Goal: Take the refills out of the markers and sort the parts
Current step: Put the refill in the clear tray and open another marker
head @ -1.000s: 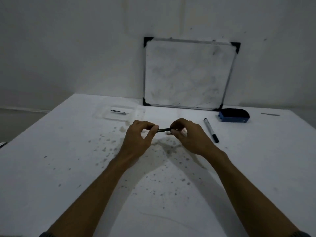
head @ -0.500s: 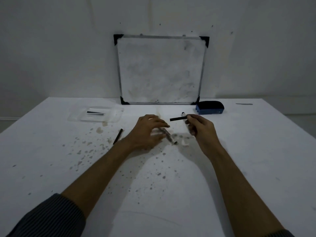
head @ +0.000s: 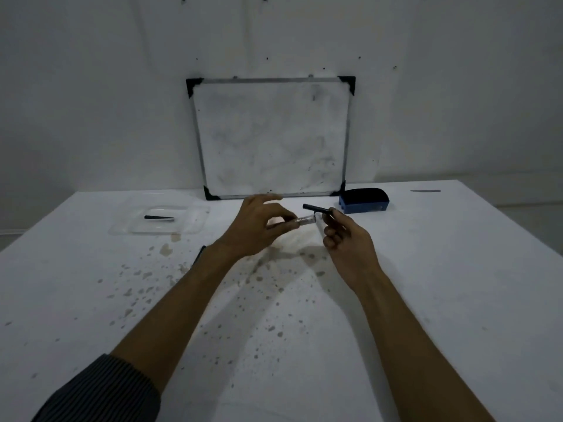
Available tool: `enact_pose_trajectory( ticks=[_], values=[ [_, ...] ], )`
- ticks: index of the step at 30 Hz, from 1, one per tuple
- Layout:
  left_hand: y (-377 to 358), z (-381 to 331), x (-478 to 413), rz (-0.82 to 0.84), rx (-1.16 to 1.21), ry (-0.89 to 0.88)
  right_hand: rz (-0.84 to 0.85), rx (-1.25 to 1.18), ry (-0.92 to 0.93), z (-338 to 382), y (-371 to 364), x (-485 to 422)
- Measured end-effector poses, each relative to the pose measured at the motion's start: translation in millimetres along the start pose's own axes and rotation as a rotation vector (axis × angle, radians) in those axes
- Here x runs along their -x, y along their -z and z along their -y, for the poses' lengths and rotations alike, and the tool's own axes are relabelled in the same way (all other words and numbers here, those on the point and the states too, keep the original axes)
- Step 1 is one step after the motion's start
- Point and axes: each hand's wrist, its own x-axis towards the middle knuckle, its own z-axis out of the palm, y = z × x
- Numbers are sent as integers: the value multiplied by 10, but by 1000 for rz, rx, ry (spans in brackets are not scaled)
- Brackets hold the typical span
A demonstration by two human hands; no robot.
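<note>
The left hand (head: 259,222) pinches a pale, clear-looking marker barrel (head: 300,221) between thumb and forefingers, holding it roughly level above the table (head: 457,300), while the other fingers fan loosely upward. The right hand (head: 345,239) is curled shut around a short black stick, the refill (head: 316,208), whose free end juts up and to the left past the fingertips. The two parts sit just beside each other but appear apart, the dark piece a little above and behind the barrel's open end.

Judging by that, the step in hand is the separation itself: the refill looks to be out of its barrel (or very nearly so; the blur at the join does not let one be sure). What remains for this marker is the sorting.

At the far left lies a clear tray (head: 195,220) with one slim dark piece (head: 159,218) already in it, which suggests that is where refills go. A thin dark stick (head: 199,256) rests on the table beside the left forearm, partly hidden. A blue eraser (head: 364,201) stands by the whiteboard (head: 271,138) that leans on the wall.

The next move probably calls for carrying the refill across to the tray, a reach over the left arm unless the part changes hands, and setting the empty barrel down in its own place. Ink on the refill may smear fingers.
</note>
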Motion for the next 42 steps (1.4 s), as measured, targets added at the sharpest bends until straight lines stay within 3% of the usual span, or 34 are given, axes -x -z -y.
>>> enact_pose_trajectory(
  ticks=[6,11,19,28,38,42],
  values=[
    [298,-238,353,59,482,422,84,-135,-63,-79,-34,13],
    [334,-118,694,61,603,578,-15,-19,-33,-296,-85,-48],
    [261,29,887,-19,701,639,-120,340,197,-492,-167,-18],
    [219,36,875,28,738,637,-203,312,237,-517,-177,-15],
    [197,-41,872,-9,702,625,23,959,506,-683,-271,83],
    [169,23,890,-34,714,631,70,1003,508,-712,-268,94]
  ],
)
